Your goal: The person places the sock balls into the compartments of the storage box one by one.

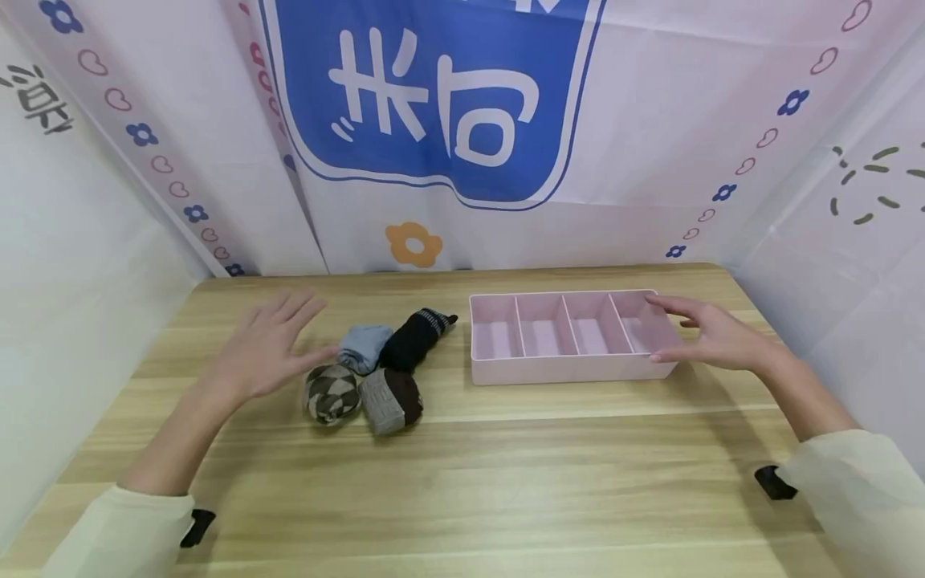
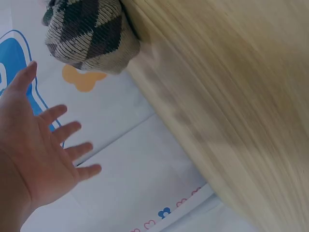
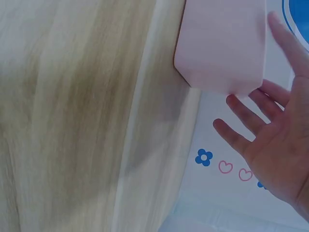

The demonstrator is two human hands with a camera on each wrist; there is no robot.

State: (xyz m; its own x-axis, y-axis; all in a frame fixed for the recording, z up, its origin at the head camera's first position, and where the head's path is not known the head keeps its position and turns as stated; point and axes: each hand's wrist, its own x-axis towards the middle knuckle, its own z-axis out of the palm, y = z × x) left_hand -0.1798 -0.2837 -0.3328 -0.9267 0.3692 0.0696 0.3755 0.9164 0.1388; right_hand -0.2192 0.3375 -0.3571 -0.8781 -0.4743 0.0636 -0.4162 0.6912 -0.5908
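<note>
Several rolled socks lie in a cluster left of centre on the table: a grey-blue one [image 1: 364, 348], a black one [image 1: 417, 340], a brown checkered one [image 1: 332, 394] and a grey and dark brown one [image 1: 391, 400]. My left hand [image 1: 269, 347] hovers just left of them, fingers spread, holding nothing; the checkered sock [image 2: 89, 34] shows close by in the left wrist view. A pink box [image 1: 571, 369] with several compartments stands on the right. Around its right end, my right hand [image 1: 711, 333] has its thumb by the front wall and its extended fingers at the far corner, seemingly touching it.
The wooden table [image 1: 491, 482] reaches back to a white printed cloth [image 1: 621, 233] hanging behind it. More white cloth hangs at the left and right sides. A dark clip-like piece sits at each sleeve cuff.
</note>
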